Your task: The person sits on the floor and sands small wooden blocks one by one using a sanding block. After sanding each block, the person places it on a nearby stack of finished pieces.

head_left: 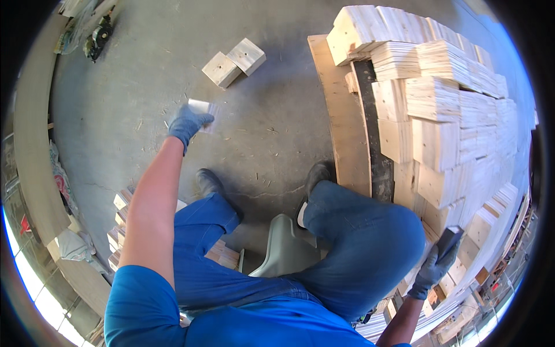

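My left hand [188, 124], in a grey-blue glove, reaches out over the floor left of centre. Its fingers are closed on a pale wooden block [202, 108], which is blurred. Beyond it, two square wooden blocks [221, 69] lie touching on the floor, each with a small dark mark on its face. My right hand [432, 270], in a dark grey glove, is low at the right beside my knee. It grips a black rectangular object [450, 240] that sticks up past the fingers; its kind cannot be made out.
Tall stacks of pale wooden blocks [439, 139] stand at the right, beside a long plank [342, 115] and a black strip [378, 168]. A grey plastic seat [283, 248] is between my legs. More wood pieces [120, 218] stand lower left. Wood chips litter the concrete floor [272, 110].
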A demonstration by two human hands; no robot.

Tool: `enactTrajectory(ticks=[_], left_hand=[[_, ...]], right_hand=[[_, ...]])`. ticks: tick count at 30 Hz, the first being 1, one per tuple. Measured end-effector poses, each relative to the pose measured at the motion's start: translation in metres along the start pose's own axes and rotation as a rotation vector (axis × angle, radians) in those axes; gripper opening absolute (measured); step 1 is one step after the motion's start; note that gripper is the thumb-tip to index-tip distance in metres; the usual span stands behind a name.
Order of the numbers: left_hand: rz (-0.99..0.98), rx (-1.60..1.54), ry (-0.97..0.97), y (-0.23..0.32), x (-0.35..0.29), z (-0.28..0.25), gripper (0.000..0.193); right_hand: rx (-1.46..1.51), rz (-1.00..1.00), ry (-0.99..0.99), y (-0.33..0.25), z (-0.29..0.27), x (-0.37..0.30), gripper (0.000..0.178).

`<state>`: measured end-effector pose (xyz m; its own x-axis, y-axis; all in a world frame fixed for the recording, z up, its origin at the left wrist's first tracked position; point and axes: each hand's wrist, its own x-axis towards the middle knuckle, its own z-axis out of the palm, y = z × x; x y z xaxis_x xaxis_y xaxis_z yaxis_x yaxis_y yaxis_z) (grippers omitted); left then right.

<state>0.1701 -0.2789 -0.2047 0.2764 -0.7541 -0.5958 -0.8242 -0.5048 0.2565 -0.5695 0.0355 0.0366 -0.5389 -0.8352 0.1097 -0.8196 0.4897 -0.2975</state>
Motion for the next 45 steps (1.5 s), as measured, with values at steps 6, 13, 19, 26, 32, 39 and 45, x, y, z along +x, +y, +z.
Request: enactTrajectory(ticks=[6, 13, 19, 26, 32, 39, 45], left_hand=[[0.008, -0.360, -0.005, 0.021, -0.117, 0.011, 0.059], [0.126, -1.146, -0.138, 0.095, -0.275, -0.017, 0.045], [0.234, -1.581, -0.354, 0.058, -0.346, 0.017, 0.057], [0.293, -1.639, -0.503, 0.076, -0.400, 0.024, 0.062], [0.353, -1.682, -0.398, 0.087, -0.437, 0.020, 0.062], [0.308, -1.730, -0.451, 0.056, -0.430, 0.028, 0.054], [0.386, -1.757, -0.303, 0.044, -0.408, 0.037, 0.043]], right_hand=[[-0.070, -0.052, 0.057, -0.004, 0.006, 0.000, 0.070], [-0.081, -0.174, 0.186, -0.015, -0.004, 0.002, 0.074], [0.137, -0.130, 0.269, -0.057, -0.038, 0.008, 0.079], [0.700, -0.321, -0.003, -0.225, -0.066, -0.033, 0.081], [1.046, -0.399, -0.430, -0.325, 0.001, -0.122, 0.080], [1.069, -0.301, -0.598, -0.328, 0.020, -0.143, 0.078], [1.063, -0.224, -0.652, -0.334, -0.006, -0.137, 0.068]])
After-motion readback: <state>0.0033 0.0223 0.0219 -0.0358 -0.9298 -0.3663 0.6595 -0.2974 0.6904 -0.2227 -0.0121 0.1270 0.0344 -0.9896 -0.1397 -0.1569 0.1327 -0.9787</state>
